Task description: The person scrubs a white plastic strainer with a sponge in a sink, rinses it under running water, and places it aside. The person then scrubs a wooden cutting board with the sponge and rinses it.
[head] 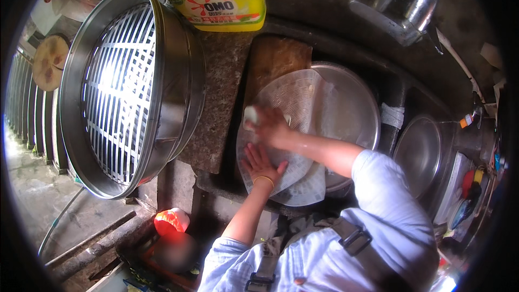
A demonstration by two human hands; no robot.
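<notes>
Across a large metal basin [359, 107] and a wooden board [279, 52] lies a round, perforated, translucent plastic steamer liner [302, 93]. Another perforated edge [308, 192] shows below it, a fold or a second sheet. My left hand [262, 167], with a thin bangle at the wrist, presses flat on the liner, fingers apart. Above it my right hand [272, 125], blurred, is on a small white pad or block [251, 117] against the liner's surface. Blur hides the pad's exact kind and part of the grip.
At left a large metal steamer tier [170, 101] with a slatted base stands on its side. A yellow OMO detergent jug [211, 0] stands behind the stone ledge [225, 77]. Further right are a second metal bowl [419, 150] and a shiny metal vessel [401, 4].
</notes>
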